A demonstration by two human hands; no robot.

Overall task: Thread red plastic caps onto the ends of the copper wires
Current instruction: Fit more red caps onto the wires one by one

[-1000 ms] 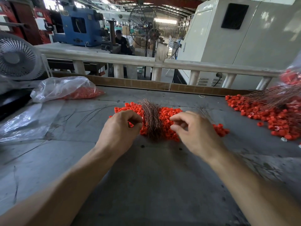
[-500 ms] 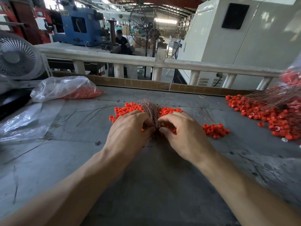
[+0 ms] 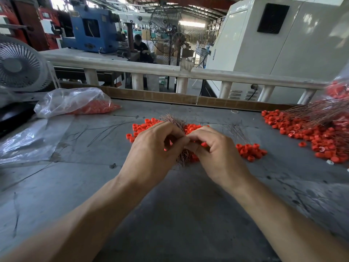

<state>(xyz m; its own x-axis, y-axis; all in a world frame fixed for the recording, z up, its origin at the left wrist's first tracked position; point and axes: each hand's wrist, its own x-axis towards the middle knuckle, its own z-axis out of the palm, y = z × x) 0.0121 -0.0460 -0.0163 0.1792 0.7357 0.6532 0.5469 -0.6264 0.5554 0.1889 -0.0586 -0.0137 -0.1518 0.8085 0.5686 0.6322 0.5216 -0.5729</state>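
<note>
— What's nearest?

— Two bare forearms reaching over a scuffed grey table [image 3: 179, 214]. The left hand [image 3: 151, 150] and right hand [image 3: 217, 150] meet fingertip to fingertip above the middle of it, all fingers curled in. They appear to pinch something small between them, but the knuckles hide it, so I cannot tell if it is a cap or a wire end.

— And the wires?

— A bundle of copper wires [image 3: 174, 121] lies right under the hands: thin, hairy strands fanning out beyond the knuckles, the near ends showing below the fingertips. It rests on a heap of red caps [image 3: 192, 127], small round plastic rings, which spreads left and right of the hands; a smaller clump lies just right of the right hand.

— Further out?

— At the right edge, a bigger spread of capped wires [image 3: 309, 118] lies over more red rings. At the left, a crumpled clear plastic bag [image 3: 71, 101] holds more of them. A few loose dark strands lie on the table between bag and heap.

— The room?

— A pale railing [image 3: 170, 69] behind the table, a white desk fan [image 3: 20, 65] on the left, a blue machine [image 3: 90, 31], a standing fan, a white cabinet [image 3: 273, 44], and a seated person [image 3: 140, 47] far back.
</note>
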